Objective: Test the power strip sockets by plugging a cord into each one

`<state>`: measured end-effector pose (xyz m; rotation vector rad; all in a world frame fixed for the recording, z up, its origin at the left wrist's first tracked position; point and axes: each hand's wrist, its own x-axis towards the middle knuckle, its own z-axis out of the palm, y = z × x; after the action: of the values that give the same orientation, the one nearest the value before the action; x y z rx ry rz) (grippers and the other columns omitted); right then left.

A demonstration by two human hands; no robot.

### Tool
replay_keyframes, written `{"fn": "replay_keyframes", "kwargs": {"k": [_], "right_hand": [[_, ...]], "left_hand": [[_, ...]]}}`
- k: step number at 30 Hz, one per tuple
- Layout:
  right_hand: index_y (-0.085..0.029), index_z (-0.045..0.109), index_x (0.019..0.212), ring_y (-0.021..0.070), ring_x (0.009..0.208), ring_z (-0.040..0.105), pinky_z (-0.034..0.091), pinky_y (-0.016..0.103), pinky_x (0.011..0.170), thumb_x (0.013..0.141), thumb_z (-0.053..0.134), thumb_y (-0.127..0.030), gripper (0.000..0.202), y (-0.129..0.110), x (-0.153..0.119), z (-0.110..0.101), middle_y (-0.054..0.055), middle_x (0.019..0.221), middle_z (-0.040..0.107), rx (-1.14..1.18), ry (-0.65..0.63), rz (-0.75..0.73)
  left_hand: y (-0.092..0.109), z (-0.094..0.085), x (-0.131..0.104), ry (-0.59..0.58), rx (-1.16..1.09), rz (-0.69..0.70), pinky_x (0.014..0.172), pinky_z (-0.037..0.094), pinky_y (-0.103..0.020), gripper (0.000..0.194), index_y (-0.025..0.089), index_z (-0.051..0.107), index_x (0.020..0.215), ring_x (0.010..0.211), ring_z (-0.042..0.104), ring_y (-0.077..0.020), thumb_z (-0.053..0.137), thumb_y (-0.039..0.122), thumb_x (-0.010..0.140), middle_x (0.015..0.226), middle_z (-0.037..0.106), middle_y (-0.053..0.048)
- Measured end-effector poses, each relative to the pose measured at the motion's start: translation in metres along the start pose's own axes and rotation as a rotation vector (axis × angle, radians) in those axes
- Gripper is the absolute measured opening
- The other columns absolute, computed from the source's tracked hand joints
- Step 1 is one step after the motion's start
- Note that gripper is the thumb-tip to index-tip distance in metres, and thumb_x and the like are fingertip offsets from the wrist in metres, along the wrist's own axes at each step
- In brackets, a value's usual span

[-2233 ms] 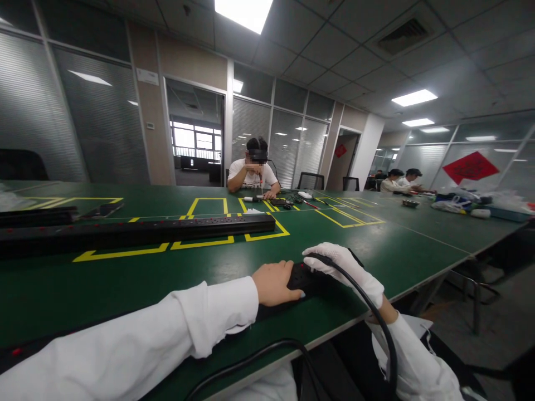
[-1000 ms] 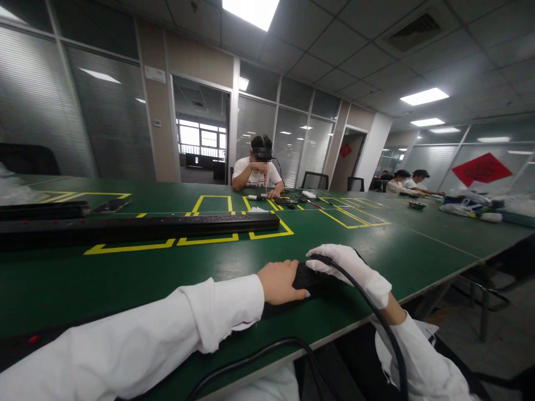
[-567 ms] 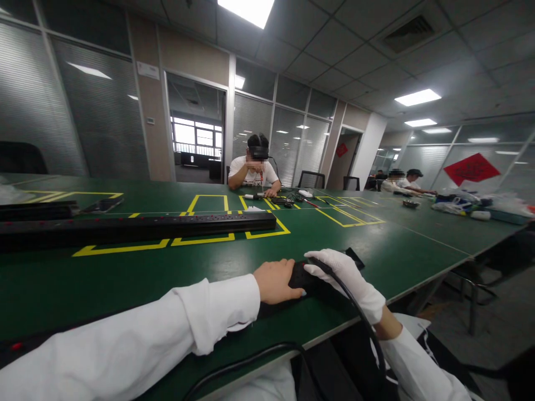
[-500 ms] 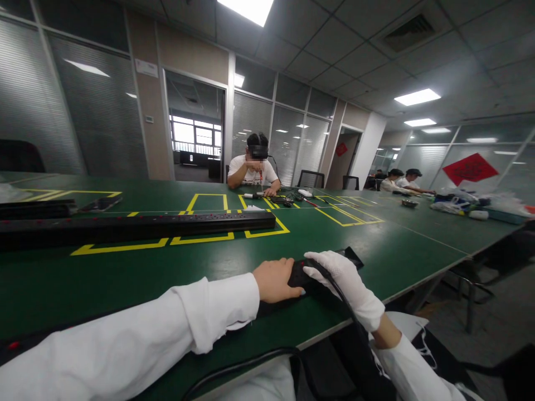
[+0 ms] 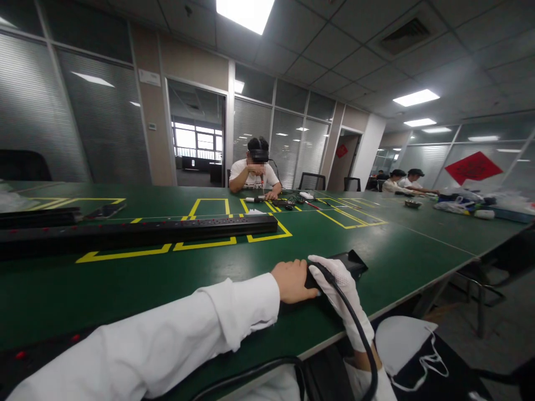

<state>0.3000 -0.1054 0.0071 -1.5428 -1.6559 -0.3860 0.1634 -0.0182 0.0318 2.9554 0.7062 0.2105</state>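
My left hand (image 5: 293, 281), bare, is wrapped over a long black power strip (image 5: 312, 280) near the table's front edge. Beside it my right hand (image 5: 340, 287), in a white glove, holds a thick black cable (image 5: 349, 312) against the strip's right part. The cable runs down over the table edge. A black angled end piece (image 5: 353, 263) sticks out beyond my right hand. Red spots show on the strip's left part (image 5: 48, 346), below my left sleeve. Where cable and strip meet is hidden by my fingers.
Another long black strip (image 5: 209, 225) lies across yellow tape outlines on the green table (image 5: 234, 259). A person (image 5: 253, 172) sits opposite, near cables and small items. Plastic bags (image 5: 468, 203) lie at the right. A white mask-like item (image 5: 405, 340) is below the front edge.
My left hand has shifted a little to the right along the strip. My right hand has turned more upright, its forearm lower and closer in, and the cable now bows out to the right.
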Motion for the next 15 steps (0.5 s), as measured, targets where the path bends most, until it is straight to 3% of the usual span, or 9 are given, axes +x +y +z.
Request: {"fn": "replay_keyframes", "kwargs": {"k": [8,15], "right_hand": [[-0.026,0.047,0.12,0.0187,0.097,0.054,0.043,0.034,0.088,0.081,0.049,-0.033,0.039,-0.004,-0.01,-0.002,0.004,0.11,0.056,-0.099,0.055,0.057],[-0.025,0.052,0.113,0.0189,0.1,0.054,0.043,0.035,0.091,0.08,0.05,-0.029,0.033,-0.004,-0.013,-0.004,0.003,0.112,0.057,0.007,0.096,-0.077]], "left_hand": [[-0.004,0.003,0.001,0.012,-0.03,0.008,0.077,0.043,-0.039,0.062,0.018,0.039,0.109,0.096,0.054,-0.028,0.03,0.065,0.071,0.107,0.054,-0.011],[-0.003,0.005,0.0,0.013,-0.019,0.002,0.077,0.043,-0.04,0.065,0.017,0.037,0.113,0.097,0.054,-0.0289,0.029,0.067,0.071,0.108,0.053,-0.012]]}}
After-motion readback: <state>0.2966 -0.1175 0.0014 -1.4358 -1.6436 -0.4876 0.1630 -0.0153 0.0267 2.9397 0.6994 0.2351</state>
